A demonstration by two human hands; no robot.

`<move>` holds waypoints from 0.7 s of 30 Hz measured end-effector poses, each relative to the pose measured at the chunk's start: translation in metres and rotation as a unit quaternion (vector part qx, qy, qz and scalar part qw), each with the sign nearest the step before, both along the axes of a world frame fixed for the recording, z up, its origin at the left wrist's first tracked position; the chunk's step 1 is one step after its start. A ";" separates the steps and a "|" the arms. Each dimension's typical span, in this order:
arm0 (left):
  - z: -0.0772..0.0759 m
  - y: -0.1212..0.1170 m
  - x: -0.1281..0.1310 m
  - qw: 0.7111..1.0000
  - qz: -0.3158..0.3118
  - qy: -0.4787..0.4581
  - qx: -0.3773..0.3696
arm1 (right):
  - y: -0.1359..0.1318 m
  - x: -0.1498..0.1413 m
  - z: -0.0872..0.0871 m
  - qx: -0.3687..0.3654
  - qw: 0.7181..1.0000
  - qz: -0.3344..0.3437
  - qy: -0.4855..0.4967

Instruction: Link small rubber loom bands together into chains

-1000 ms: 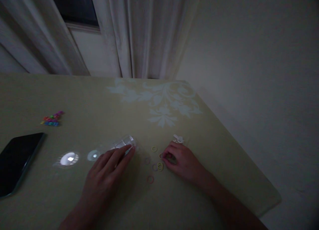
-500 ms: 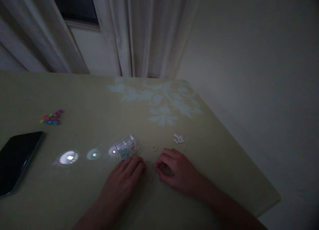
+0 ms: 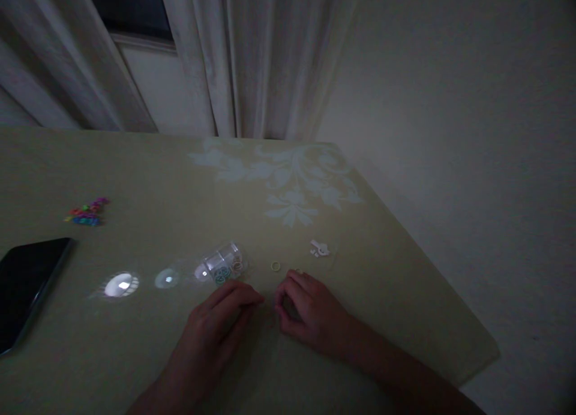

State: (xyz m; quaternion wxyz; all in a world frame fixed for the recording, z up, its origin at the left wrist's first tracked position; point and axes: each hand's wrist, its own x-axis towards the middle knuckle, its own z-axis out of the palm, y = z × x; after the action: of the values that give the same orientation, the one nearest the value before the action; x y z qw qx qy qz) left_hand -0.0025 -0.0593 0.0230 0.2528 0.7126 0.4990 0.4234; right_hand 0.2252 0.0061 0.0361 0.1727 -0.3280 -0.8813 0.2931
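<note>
My left hand hovers over the table with thumb and forefinger pinched together; whatever sits between them is too small and dark to make out. Facing it a short gap to the right, my right hand is closed in a pinch too, with its fingertips curled round. What it grips cannot be told. Just beyond the left hand lies a clear plastic divided box with green and pinkish small rings inside. A pale yellow ring rests on the table, and another yellowish ring shows partly behind my right knuckles.
Small white plastic pieces lie beyond the right hand. A pile of colourful small pieces is at the far left, with a dark phone nearer. The table ends at a wall on the right; curtains hang behind.
My left hand has drawn its fingers into a pinch and lifted. The reddish ring seen between the hands is no longer visible on the table. My right hand shifted slightly left.
</note>
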 end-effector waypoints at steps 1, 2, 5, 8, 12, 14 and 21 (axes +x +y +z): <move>0.002 -0.001 0.000 1.000 -0.010 -0.006 0.005 | -0.001 0.000 0.003 -0.046 0.998 -0.006 0.045; 0.003 -0.002 0.000 1.000 -0.019 -0.011 0.014 | -0.002 0.000 0.006 -0.090 0.992 -0.011 0.086; 0.004 -0.004 0.001 0.998 -0.036 -0.023 0.055 | -0.009 -0.003 0.014 -0.175 0.970 -0.020 0.165; 0.004 -0.007 0.003 0.995 -0.048 -0.036 0.074 | -0.018 -0.008 0.018 -0.237 0.947 -0.024 0.216; 0.005 -0.009 0.005 0.996 -0.039 -0.053 0.064 | -0.021 -0.010 0.018 -0.302 0.922 -0.042 0.240; 0.007 -0.009 0.005 0.997 -0.027 -0.049 0.050 | -0.016 -0.006 0.017 -0.265 0.937 -0.050 0.222; 0.006 -0.007 -0.003 0.996 0.062 -0.068 -0.003 | 0.002 0.007 0.010 0.033 0.989 0.112 -0.088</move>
State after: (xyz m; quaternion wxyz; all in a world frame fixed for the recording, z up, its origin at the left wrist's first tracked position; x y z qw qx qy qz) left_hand -0.0056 -0.0663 0.0288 0.2615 0.6494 0.5247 0.4843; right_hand 0.2319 0.0080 0.0457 0.0711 -0.2456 -0.9336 0.2509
